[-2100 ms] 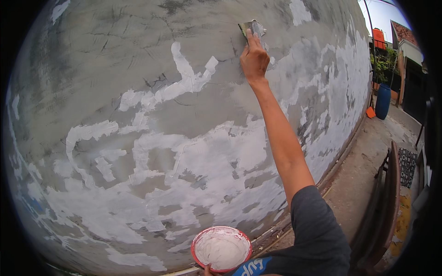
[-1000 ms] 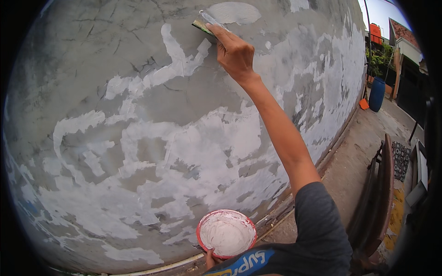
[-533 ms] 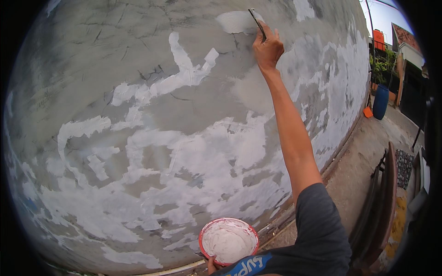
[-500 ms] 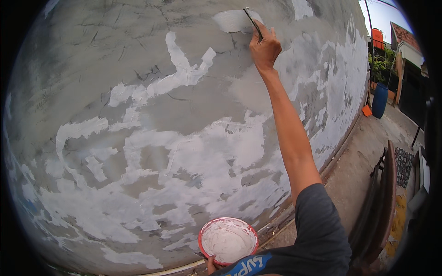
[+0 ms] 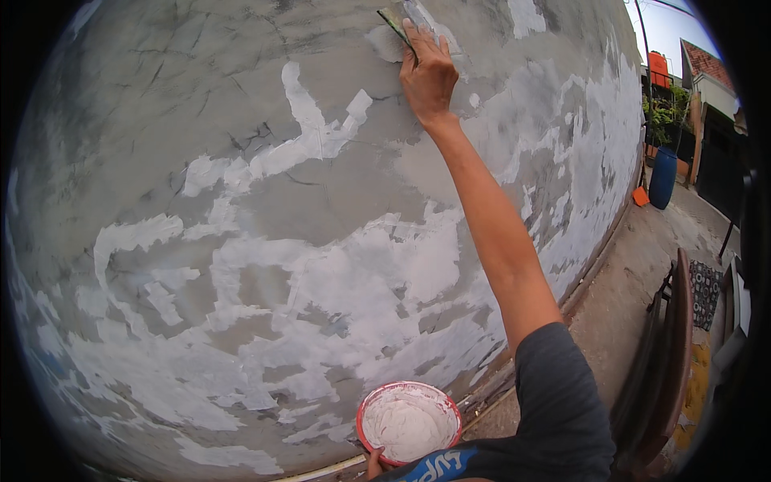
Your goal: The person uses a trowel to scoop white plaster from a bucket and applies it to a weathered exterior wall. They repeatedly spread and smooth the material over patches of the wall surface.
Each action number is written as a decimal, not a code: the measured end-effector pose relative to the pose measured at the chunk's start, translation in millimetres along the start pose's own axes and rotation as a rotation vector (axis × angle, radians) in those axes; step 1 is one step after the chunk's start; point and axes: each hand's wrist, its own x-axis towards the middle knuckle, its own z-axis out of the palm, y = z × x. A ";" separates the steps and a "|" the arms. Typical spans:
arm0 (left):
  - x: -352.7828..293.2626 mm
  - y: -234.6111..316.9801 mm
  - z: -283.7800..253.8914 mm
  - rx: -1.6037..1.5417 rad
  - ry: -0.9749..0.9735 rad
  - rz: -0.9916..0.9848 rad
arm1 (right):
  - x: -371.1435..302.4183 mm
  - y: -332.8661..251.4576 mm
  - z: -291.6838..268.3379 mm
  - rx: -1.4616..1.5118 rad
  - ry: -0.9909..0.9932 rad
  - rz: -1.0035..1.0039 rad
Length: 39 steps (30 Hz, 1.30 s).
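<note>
High on the grey wall (image 5: 337,193), my right hand (image 5: 430,76) grips a putty knife (image 5: 394,26) with a dark edge, its flat side close against the surface. Wet white filler (image 5: 385,44) shows on the wall just beside the blade. At the bottom of the view my left hand (image 5: 375,464) is closed on the rim of a red-edged basin (image 5: 361,422). Thick white putty (image 5: 408,422) fills much of that basin. Most of my left hand is hidden below the rim and by my shirt.
Uneven white patches and cracks cover the wall, which curves away to the right. Along the paved ground stand a brown wooden bench (image 5: 679,353), a blue barrel (image 5: 662,177) and a small orange object (image 5: 640,196). A pipe (image 5: 325,468) runs along the wall's foot.
My right hand has moved left and slightly up along the wall, turning the putty knife. The basin in my left hand has shifted a little to the right.
</note>
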 end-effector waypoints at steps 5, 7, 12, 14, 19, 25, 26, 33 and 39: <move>-17.6 13.4 13.1 0.032 0.026 0.010 | -30.3 -49.0 -19.7 0.149 -0.181 -0.045; -16.6 22.9 3.5 -0.038 -0.050 -0.133 | -48.1 -64.1 -37.9 0.220 -0.288 -0.080; 20.7 10.7 -27.7 0.027 -0.098 -0.146 | -20.1 -44.6 -94.2 0.379 -0.338 0.115; 4.4 8.5 -18.1 0.025 -0.088 -0.133 | 4.3 -15.7 -93.7 0.210 -0.211 0.366; 25.1 -13.3 -43.6 -0.038 -0.071 -0.059 | 40.4 50.1 -50.8 -0.042 -0.069 0.361; 1.4 -3.6 -22.3 -0.042 0.007 0.050 | 32.8 29.7 -33.0 -0.059 -0.081 0.278; 2.2 -3.6 -23.3 -0.025 0.027 0.084 | 32.4 24.5 -31.5 -0.051 -0.078 0.255; -0.5 11.0 -13.4 -0.027 -0.016 -0.094 | 8.3 -26.1 -29.8 0.107 -0.085 -0.097; 28.5 5.4 -36.8 0.020 0.038 -0.315 | -19.5 -37.8 -72.9 0.257 -0.387 -0.232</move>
